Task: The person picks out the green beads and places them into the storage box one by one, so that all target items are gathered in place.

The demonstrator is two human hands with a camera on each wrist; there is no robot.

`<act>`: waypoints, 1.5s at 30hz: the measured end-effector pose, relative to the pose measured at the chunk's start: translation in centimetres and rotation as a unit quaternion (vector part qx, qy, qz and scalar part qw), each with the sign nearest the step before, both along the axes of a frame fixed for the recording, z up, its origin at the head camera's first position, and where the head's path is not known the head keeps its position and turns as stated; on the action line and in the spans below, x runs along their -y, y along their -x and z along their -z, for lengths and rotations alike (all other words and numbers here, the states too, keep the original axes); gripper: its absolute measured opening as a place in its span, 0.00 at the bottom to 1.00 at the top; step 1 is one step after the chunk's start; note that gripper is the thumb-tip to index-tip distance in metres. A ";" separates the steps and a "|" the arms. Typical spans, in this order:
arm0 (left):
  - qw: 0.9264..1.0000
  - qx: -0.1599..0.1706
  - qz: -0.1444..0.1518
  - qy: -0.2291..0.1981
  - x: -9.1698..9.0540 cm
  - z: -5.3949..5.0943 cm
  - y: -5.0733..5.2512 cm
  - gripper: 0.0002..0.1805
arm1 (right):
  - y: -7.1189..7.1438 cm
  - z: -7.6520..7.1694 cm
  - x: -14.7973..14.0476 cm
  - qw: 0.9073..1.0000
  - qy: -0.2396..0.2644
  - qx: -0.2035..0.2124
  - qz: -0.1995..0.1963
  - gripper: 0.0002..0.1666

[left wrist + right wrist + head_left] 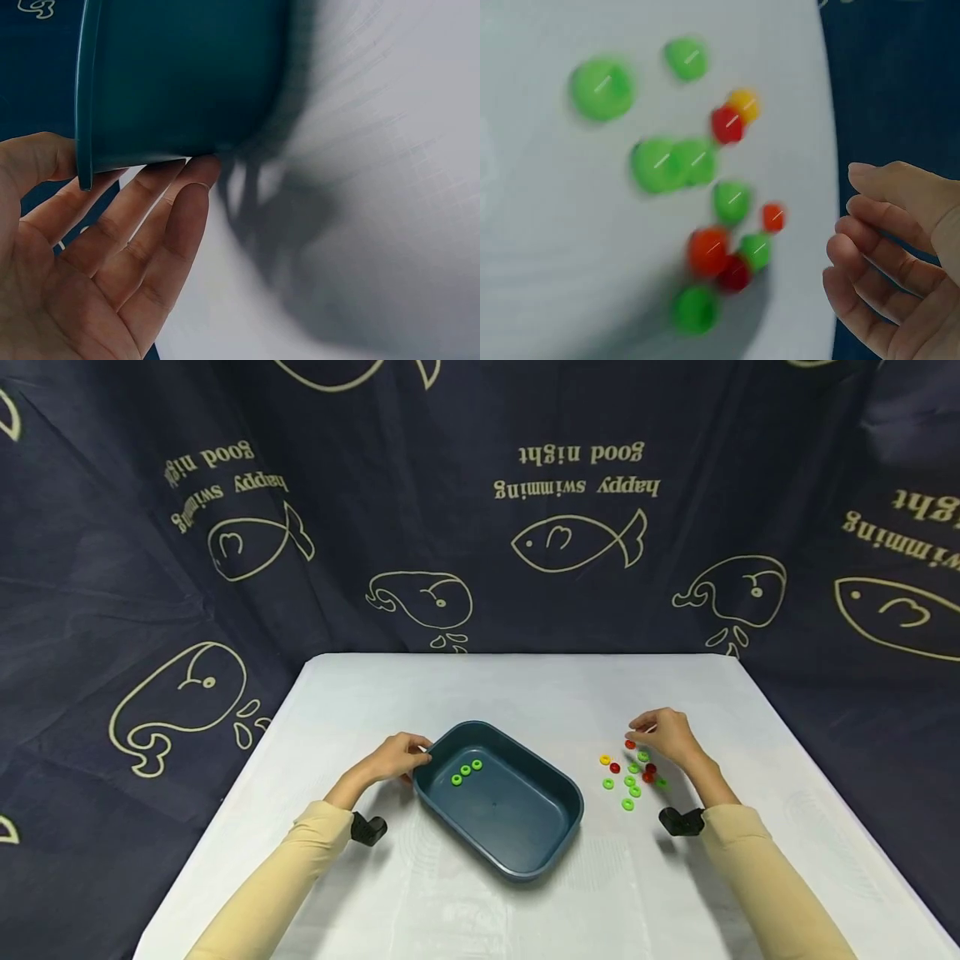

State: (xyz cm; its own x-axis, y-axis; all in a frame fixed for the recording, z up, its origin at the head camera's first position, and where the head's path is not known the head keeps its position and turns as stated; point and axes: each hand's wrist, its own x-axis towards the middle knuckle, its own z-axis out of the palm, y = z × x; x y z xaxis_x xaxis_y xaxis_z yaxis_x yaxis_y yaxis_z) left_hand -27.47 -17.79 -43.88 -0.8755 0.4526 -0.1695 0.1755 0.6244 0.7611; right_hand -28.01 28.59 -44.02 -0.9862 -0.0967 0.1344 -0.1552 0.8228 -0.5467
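Seeing dk blue tub (502,810) mid-frame in head view, on white worktop (525,685). Set at a slant, upper L to lower R. Inside, twd upper L end: 3 green rings (466,770) in a short diag row.

Hands: found L hand (393,758) at tub's L corner, gripping it, w/ thumb at rim & fingers against outer wall. Same in L wrist view, w/ tub at top, palm lower L, blurry shadow to the R.

Found R hand (666,737) R of centre, over top end of a loose scatter. Relaxed, loosely bent, w/ gap btwn thumb & index; gripping nothing per R wrist view. Nearest to fingertips: 1 red ring (630,744), apart from them in R wrist view.

Counting rest of scatter, R of tub: 7 loose green rings (630,781), 3 more red rings (615,768), 1 yellow ring (605,760). All blurry in R wrist view.

Also: cream sleeves (255,893) from bottom L & bottom R, blk wrist gadgets (367,829). Bg: navy cloth (450,402) w/ fish & whale drawings, text upside down.
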 end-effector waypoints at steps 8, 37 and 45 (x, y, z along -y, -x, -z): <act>1.000 0.004 -0.015 0.004 0.5 -0.4 -0.2 0.19 | 0.0 2.4 -1.2 0.998 -0.020 0.055 0.023 0.15; 1.000 0.005 -0.002 -0.005 -0.1 -0.2 -0.2 0.20 | -0.4 2.3 -1.4 1.000 -0.009 0.003 0.011 0.09; 1.000 0.000 -0.005 0.005 -0.2 0.0 0.1 0.19 | 0.9 -1.0 1.9 0.999 0.004 -0.033 -0.019 0.09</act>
